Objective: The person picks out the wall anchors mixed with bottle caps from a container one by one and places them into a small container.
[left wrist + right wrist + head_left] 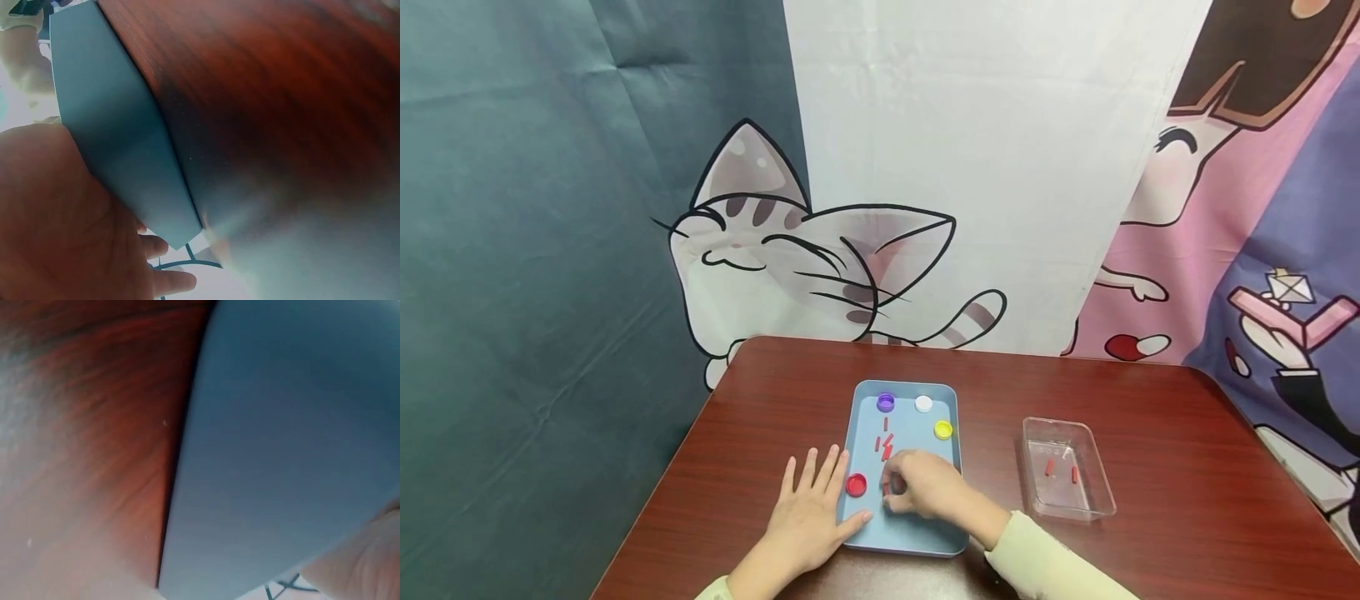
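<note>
A light-blue tray [917, 546] holds several short red sticks [886, 424] in its middle. My left hand [808, 512] rests at the tray's left side with fingers spread straight, and the left wrist view shows its palm [50, 212] against the tray's outer wall [119, 125]. Over the tray's near half, my right hand [928, 486] has thumb and forefinger curled around a red stick [886, 489]. Just left of that stick lies a red bottle cap [856, 485]. In the right wrist view, part of the right hand [359, 565] shows beyond the tray wall [275, 450].
Inside the tray's far end are a purple cap [886, 402], a white cap [923, 404] and a yellow cap [943, 429]. To the right, a clear plastic box [1067, 508] holds two red sticks [1049, 467]. Everything stands on a reddish-brown table [737, 417] before a cartoon curtain [880, 150].
</note>
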A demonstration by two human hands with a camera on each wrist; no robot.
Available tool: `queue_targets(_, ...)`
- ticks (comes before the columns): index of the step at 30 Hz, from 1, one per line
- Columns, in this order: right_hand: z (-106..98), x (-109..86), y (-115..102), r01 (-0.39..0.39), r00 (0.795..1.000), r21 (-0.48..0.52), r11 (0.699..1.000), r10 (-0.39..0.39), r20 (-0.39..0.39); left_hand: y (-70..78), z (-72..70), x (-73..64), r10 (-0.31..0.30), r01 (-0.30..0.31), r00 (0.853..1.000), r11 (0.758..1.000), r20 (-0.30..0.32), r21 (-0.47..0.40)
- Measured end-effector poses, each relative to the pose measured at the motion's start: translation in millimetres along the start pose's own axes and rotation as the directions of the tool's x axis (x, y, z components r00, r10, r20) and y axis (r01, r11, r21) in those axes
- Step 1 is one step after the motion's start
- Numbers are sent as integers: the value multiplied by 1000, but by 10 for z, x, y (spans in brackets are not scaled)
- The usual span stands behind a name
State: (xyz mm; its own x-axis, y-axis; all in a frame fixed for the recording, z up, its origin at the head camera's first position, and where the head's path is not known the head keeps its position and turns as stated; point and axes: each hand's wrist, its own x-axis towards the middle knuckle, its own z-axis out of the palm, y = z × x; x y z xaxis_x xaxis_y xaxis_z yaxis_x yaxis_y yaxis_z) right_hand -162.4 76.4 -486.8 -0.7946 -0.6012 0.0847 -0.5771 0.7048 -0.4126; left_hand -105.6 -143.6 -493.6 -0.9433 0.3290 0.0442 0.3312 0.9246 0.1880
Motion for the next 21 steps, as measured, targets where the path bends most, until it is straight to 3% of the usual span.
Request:
queue_targets(14,-302,-260,110,16,990,130,991,3,-142,-16,47,13,-11,11,1000,1000,2,23)
queue_targets(21,-413,-381,216,-13,982,206,978,52,-184,1,36,9,-6,6,1000,999,-3,36)
